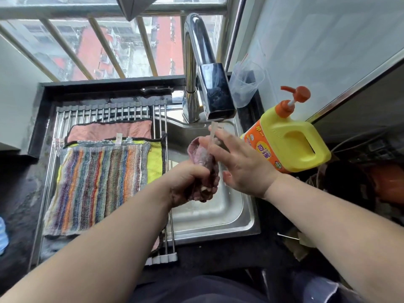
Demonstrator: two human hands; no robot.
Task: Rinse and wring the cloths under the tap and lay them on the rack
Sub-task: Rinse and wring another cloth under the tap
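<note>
A bunched purple-pink cloth hangs over the steel sink under the chrome tap, whose water stream runs down onto it. My left hand grips the cloth's lower part in a fist. My right hand lies against the cloth's right side with straight spread fingers, in the stream. On the roll-up wire rack to the left lie a striped multicolour towel, a yellow cloth beneath it, and a pink cloth behind them.
A yellow detergent jug with an orange pump stands right of the sink on the dark counter. A clear plastic cup sits behind it beside the tap. A barred window runs along the back. A water bottle is at the far left edge.
</note>
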